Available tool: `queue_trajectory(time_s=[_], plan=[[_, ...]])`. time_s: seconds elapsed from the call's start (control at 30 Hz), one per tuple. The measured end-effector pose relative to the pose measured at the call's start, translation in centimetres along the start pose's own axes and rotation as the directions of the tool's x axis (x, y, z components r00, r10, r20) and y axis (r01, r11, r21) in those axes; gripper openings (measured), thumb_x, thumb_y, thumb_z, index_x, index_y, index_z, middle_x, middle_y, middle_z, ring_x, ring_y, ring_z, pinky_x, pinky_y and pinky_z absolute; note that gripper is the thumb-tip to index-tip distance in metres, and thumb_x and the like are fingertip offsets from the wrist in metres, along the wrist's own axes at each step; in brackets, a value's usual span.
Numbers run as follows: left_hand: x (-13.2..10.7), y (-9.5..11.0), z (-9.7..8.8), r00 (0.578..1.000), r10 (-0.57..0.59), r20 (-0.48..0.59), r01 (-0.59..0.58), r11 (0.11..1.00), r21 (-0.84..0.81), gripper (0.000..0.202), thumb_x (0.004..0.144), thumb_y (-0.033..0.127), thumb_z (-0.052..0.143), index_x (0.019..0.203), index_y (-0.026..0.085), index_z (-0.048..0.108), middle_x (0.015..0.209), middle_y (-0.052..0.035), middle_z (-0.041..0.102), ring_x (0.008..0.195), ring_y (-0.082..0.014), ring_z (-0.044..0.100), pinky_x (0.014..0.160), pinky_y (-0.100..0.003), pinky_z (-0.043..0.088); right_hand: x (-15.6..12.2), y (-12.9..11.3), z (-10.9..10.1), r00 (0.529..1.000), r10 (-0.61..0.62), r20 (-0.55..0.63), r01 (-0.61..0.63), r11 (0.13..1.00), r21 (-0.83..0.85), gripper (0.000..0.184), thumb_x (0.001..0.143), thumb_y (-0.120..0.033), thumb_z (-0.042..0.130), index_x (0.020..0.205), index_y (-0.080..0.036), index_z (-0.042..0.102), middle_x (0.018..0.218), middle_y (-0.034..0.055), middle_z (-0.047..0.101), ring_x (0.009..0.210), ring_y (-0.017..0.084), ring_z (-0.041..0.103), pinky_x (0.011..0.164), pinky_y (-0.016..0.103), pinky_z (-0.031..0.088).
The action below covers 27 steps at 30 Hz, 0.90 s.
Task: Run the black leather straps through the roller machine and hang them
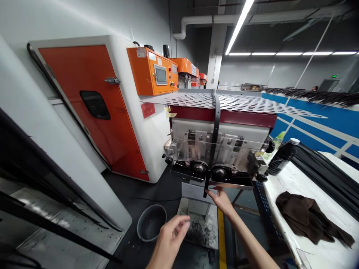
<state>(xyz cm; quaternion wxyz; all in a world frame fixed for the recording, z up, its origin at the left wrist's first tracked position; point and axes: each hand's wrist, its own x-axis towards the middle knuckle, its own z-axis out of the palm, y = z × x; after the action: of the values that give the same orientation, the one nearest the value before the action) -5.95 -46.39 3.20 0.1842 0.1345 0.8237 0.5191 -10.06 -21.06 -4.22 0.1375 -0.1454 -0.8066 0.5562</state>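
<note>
A long black strip (215, 127) hangs over the perforated metal table top (224, 102) and runs down the front of the machine, between a pair of rollers (209, 172), ending low at the front. My right hand (220, 199) is at the strip's lower end, with its fingertips pinching the strip just below the rollers. My left hand (171, 235) hangs in the air lower left of the strip, fingers loosely curled and holding nothing. It is nearest to a grey round basin (151, 223) on the floor.
A metal tray of dark scraps (200, 228) sits under the rollers. To the right, a white bench holds a dark cloth (310, 218), a dark bottle (282, 158) and black strips (322, 170). An orange-and-white cabinet door (92, 112) and control box (153, 71) stand left.
</note>
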Motion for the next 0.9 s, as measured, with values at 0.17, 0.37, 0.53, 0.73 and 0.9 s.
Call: queue_trajectory(time_s=[0.17, 0.37, 0.53, 0.73, 0.9], plan=[[-1.5, -4.6, 1.2, 0.985, -0.163, 0.059, 0.168, 0.981, -0.098, 0.048, 0.081, 0.059, 0.050, 0.108, 0.022, 0.065, 0.088, -0.0058, 0.066, 0.066, -0.0162, 0.054, 0.049, -0.026, 0.038, -0.5, 0.3, 0.3, 0.996, -0.041, 0.078, 0.043, 0.999, -0.026, 0.015, 0.075, -0.033, 0.061, 0.084, -0.022, 0.064, 0.100, 0.0074, 0.067, 0.103, 0.030, 0.057, 0.093, 0.040, 0.040], [-0.2, -6.2, 2.7, 0.979, -0.189, 0.077, 0.200, 0.964, -0.177, 0.046, 0.079, 0.054, 0.052, 0.104, 0.017, 0.065, 0.087, -0.0062, 0.064, 0.070, -0.0162, 0.055, 0.053, -0.026, 0.041, -3.2, 2.1, 1.3, 0.978, 0.045, 0.202, -0.054, 0.998, 0.039, 0.009, 0.068, -0.028, 0.059, 0.070, -0.020, 0.056, 0.075, 0.0016, 0.061, 0.080, 0.022, 0.056, 0.080, 0.032, 0.041], [1.9, -5.7, 4.9, 0.904, -0.344, 0.252, 0.403, 0.884, -0.238, 0.036, 0.068, 0.040, 0.064, 0.097, 0.019, 0.065, 0.092, -0.0037, 0.063, 0.093, -0.0204, 0.058, 0.074, -0.030, 0.044, -6.6, 2.9, 2.2, 0.917, 0.176, 0.357, -0.240, 0.960, 0.143, 0.016, 0.068, -0.030, 0.056, 0.058, -0.020, 0.049, 0.059, -0.0025, 0.053, 0.062, 0.015, 0.049, 0.064, 0.026, 0.037], [3.1, -5.6, 7.7, 0.853, -0.427, 0.301, 0.519, 0.761, -0.389, 0.021, 0.060, 0.030, 0.061, 0.077, 0.017, 0.060, 0.082, -0.0024, 0.059, 0.085, -0.0180, 0.053, 0.073, -0.030, 0.041, -8.4, 2.7, 2.9, 0.877, 0.278, 0.392, -0.375, 0.906, 0.198, 0.013, 0.063, -0.027, 0.057, 0.055, -0.019, 0.051, 0.053, -0.0046, 0.048, 0.058, 0.012, 0.042, 0.060, 0.025, 0.031], [3.5, -6.5, 9.0, 0.865, -0.423, 0.271, 0.502, 0.750, -0.431, 0.016, 0.061, 0.028, 0.058, 0.073, 0.016, 0.059, 0.078, -0.0039, 0.059, 0.082, -0.0182, 0.055, 0.071, -0.030, 0.040, -8.9, 3.4, 3.4, 0.836, 0.352, 0.421, -0.475, 0.849, 0.233, 0.015, 0.059, -0.025, 0.061, 0.051, -0.019, 0.049, 0.052, -0.0050, 0.047, 0.058, 0.012, 0.042, 0.060, 0.024, 0.032]])
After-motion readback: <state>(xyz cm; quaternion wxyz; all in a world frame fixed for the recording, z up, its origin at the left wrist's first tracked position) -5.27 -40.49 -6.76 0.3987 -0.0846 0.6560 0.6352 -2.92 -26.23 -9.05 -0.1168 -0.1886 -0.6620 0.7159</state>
